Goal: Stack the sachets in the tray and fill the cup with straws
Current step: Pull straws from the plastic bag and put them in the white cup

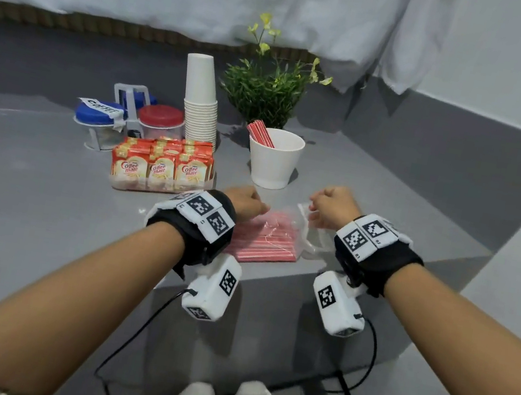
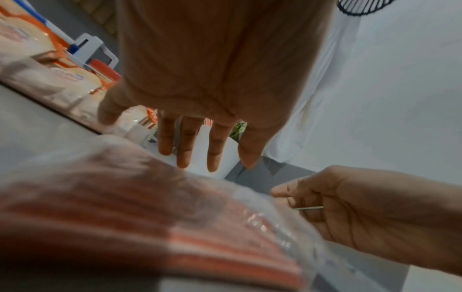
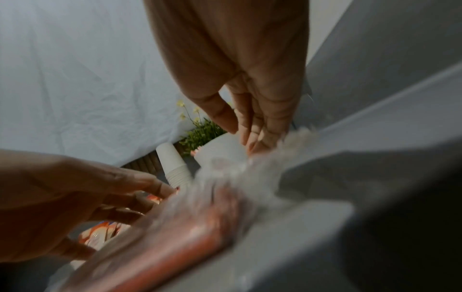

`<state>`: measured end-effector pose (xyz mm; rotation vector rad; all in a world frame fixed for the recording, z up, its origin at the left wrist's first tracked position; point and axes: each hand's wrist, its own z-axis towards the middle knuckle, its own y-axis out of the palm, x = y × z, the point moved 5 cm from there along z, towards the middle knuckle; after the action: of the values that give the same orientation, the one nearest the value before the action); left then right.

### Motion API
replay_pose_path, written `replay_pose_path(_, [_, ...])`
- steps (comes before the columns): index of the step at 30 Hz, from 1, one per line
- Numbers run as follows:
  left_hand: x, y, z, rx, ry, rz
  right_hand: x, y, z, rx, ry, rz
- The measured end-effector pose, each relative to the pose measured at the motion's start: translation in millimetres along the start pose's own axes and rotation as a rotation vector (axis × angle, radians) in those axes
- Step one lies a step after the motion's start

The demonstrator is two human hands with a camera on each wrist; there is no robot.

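A clear tray [image 1: 209, 184] holds upright rows of orange Coffee mate sachets [image 1: 162, 164]. Right of it stands a white cup [image 1: 274, 161] with a few red straws [image 1: 261, 133] leaning inside. A clear plastic bag of red straws [image 1: 265, 238] lies flat on the grey counter between my hands. My right hand [image 1: 315, 207] pinches the bag's loose open end [image 3: 265, 156] between thumb and fingers. My left hand [image 1: 259, 206] is over the bag's far left corner, its fingers [image 2: 212, 150] straight and holding nothing; its fingertips [image 3: 160, 189] lie at the plastic.
A tall stack of paper cups [image 1: 202, 96] and a potted green plant [image 1: 267, 94] stand behind the tray and cup. Jars with a blue lid [image 1: 98, 113] and a red lid [image 1: 161, 119] sit at the left. The counter's front edge [image 1: 272, 279] runs just under my wrists.
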<state>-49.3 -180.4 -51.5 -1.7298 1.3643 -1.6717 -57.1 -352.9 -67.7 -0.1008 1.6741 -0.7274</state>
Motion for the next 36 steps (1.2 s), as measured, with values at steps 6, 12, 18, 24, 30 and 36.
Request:
replay_pose_path(6, [-19.1, 24.6, -12.9, 0.028, -0.037, 0.216, 29.7, 18.7, -15.1, -0.009, 0.061, -0.056])
replay_pose_path(12, [-24.2, 32.7, -19.1, 0.106, 0.029, 0.213, 30.4, 24.8, -21.6, -0.127, 0.077, 0.045])
replay_pose_path(18, [-26.5, 33.3, -21.0, 0.143, 0.041, 0.255, 22.3, 26.1, -37.2, -0.220, 0.031, 0.313])
replay_pose_path(24, [-28.3, 34.2, -19.7, 0.151, 0.032, 0.261, 19.0, 25.3, -46.1, -0.350, 0.013, 0.442])
replay_pose_path(30, [-27.8, 36.7, -20.5, 0.203, 0.021, 0.279, 16.9, 30.3, -47.1, -0.449, 0.027, 0.418])
replay_pose_path(36, [-30.1, 36.3, -22.4, 0.214, 0.021, 0.280, 16.8, 32.9, -48.6, -0.239, -0.075, 0.450])
